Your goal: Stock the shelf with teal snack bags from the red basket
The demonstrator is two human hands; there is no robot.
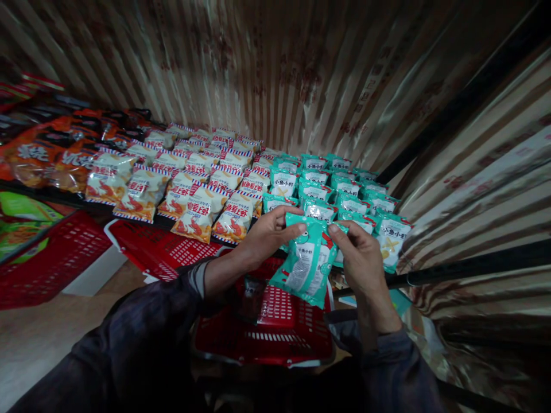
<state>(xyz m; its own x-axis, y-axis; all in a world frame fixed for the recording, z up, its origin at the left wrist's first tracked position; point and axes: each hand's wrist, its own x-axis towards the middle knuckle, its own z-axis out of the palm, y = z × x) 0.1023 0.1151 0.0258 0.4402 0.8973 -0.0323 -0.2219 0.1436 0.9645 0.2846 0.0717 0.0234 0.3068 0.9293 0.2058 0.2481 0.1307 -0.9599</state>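
A teal snack bag (305, 261) hangs between my two hands, its printed back facing me. My left hand (273, 232) pinches its top left corner, thumb in front. At the top right corner, my right hand (359, 246) grips the same bag between thumb and fingers. Just beyond my hands, rows of similar teal bags (315, 189) stand on the shelf, fronts outward. Below the held bag is a red basket (262, 344) with a dark packet (253, 298) inside it at the left.
White and red snack bags (196, 212) fill the shelf's middle, with orange bags (34, 155) further left. Another red basket (150, 246) and a red crate (55, 258) sit below the shelf. Dark metal bars (473, 269) cross at the right before striped sheeting (275, 69).
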